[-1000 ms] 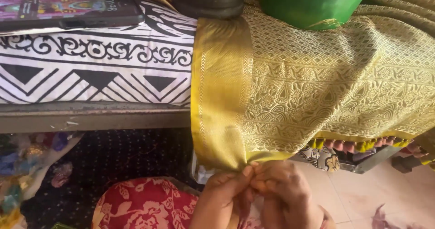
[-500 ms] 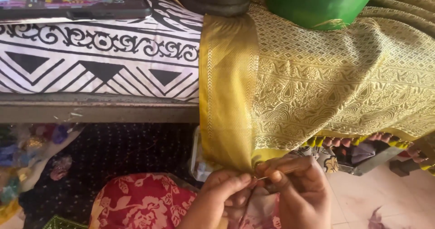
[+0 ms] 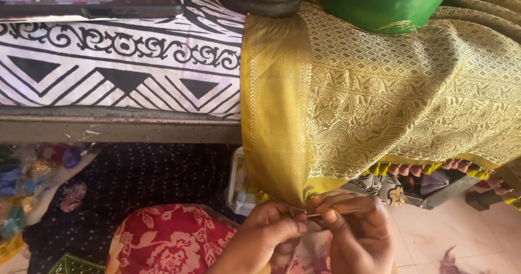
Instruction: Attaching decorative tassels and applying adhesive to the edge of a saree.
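A: Head view: where are the hands?
B: Bottom centre. The left hand [image 3: 271, 228] pinches the corner of the gold fabric [image 3: 380, 100], which hangs from the bed [image 3: 108, 127] above. The right hand [image 3: 355, 228] pinches a thin needle [image 3: 331, 213], lying left-right, tip touching that corner

A: Nearer hand?
B: Both meet there

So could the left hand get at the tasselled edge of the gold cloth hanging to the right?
Probably not without letting go. The left hand pinches the corner of the gold cloth, and the right hand, holding a thin needle-like tool, sits between it and the tassels.
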